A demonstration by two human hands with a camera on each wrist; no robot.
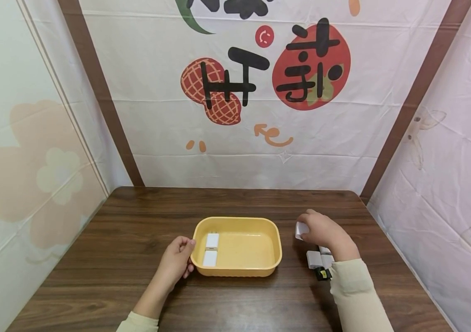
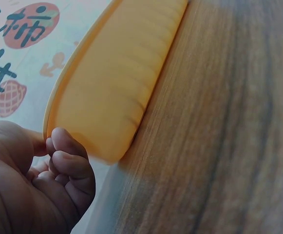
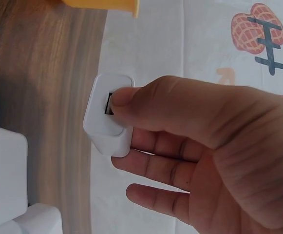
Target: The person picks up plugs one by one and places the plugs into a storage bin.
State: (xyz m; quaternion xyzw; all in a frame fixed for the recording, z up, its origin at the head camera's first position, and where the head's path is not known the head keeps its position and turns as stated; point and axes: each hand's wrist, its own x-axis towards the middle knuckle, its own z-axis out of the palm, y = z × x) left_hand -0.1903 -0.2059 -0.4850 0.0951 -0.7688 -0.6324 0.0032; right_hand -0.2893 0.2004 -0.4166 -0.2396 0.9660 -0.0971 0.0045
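A yellow tray [image 1: 277,240] sits mid-table with two white chargers [image 1: 212,249] lying at its left end. My left hand [image 1: 176,263] holds the tray's left rim, thumb on the edge and fingers curled against the outer wall [image 2: 107,97]. My right hand [image 1: 322,233] is right of the tray and pinches a white charger [image 1: 299,229] between thumb and fingers; in the right wrist view the thumb covers the port on the charger [image 3: 104,119]. More white chargers [image 1: 317,259] lie on the table under that wrist.
The dark wooden table [image 1: 136,221] is enclosed by printed cloth walls [image 1: 260,138] on three sides. A small black-and-yellow item [image 1: 322,274] lies by my right sleeve. White blocks [image 3: 5,185] show at the lower left of the right wrist view.
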